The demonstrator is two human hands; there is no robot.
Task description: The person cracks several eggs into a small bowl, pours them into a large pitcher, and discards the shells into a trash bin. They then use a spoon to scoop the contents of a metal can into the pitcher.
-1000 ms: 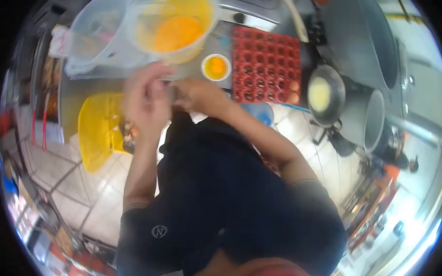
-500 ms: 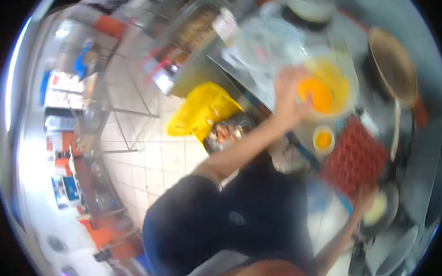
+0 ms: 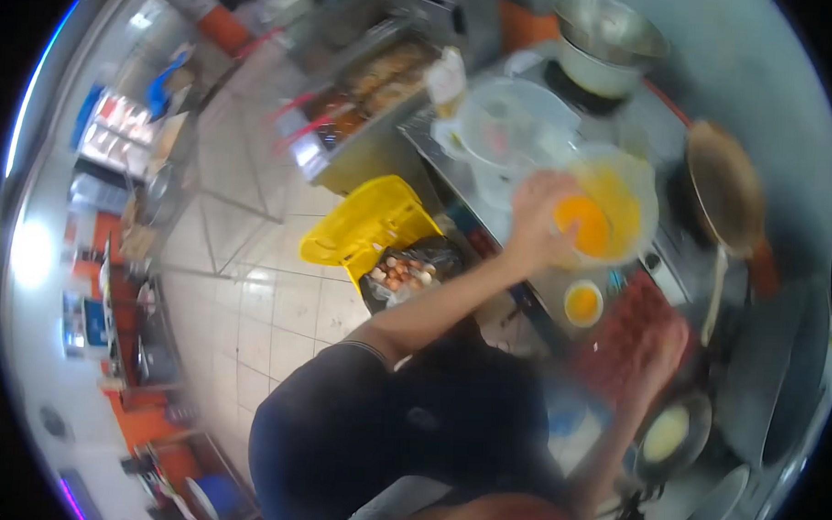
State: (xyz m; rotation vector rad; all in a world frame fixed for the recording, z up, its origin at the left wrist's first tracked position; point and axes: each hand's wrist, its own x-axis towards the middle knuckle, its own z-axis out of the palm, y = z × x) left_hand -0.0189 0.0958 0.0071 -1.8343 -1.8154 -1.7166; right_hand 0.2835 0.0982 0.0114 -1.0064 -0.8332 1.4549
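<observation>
My left hand (image 3: 544, 209) is closed on the near rim of a translucent bowl (image 3: 649, 213), thumb over the inside edge. Orange-yellow beaten egg (image 3: 593, 228) pools on that side, and yellow streaks coat the far wall. My right hand (image 3: 665, 349) is blurred over the end of a red egg tray (image 3: 610, 345), its fingers looking curled; I cannot tell whether they hold anything. A small white cup (image 3: 584, 303) with orange contents stands between bowl and tray. Close below the right hand sits a dark frying pan (image 3: 697, 418) with a pale yellow round (image 3: 666, 434) in it.
A clear lidded tub (image 3: 512, 121) stands behind the bowl, with pots (image 3: 606, 60) farther back. Another pan (image 3: 725, 193) lies along the wall side. On the floor, a yellow bin (image 3: 367, 226) holds eggshells (image 3: 402, 273). Metal food trays (image 3: 376, 84) stand beyond it.
The view has shifted a little. My right hand has moved from beside the frying pan up over the egg tray. My left hand stays on the bowl rim.
</observation>
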